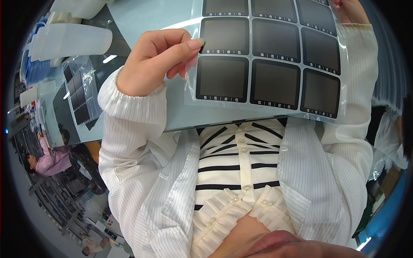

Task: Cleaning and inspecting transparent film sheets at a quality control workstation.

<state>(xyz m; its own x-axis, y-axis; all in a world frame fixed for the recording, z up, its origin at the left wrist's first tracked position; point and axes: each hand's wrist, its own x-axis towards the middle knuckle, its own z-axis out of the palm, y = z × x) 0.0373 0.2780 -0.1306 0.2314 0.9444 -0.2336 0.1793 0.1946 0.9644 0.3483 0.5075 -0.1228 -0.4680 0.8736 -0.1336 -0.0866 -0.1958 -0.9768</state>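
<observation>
**Sheet of Dark Panels Held Over Table Edge**

A clear sheet [266, 56] carrying a grid of dark, square panels with rounded corners was held flat above the near edge of a pale table [142, 19], just in front of the person's chest. Three columns of panels showed, each square edged in black with a small row of marks along its lower border.

The left hand [157, 60] gripped the sheet's left margin, thumb on top and fingers curled beneath, pinching the clear film beside the middle row. The right hand [350, 10] sat at the sheet's far right corner near the top of the frame; most of it was cut off, so whether it was closed on the sheet could not be told, though it appeared to touch the edge.

Both arms wore sleeves [124, 116] of white, finely striped fabric, open over a black-and-white striped top with a frilled button placket.

On the table to the left lay a second clear bag [81, 92] with a column of similar dark panels inside, well apart from the held sheet. Beyond it, toward the far left, stood stacks of white trays [69, 38].

At the lower left rim, a co-worker in pink [49, 157] was seated among shelving, far from the table.
</observation>
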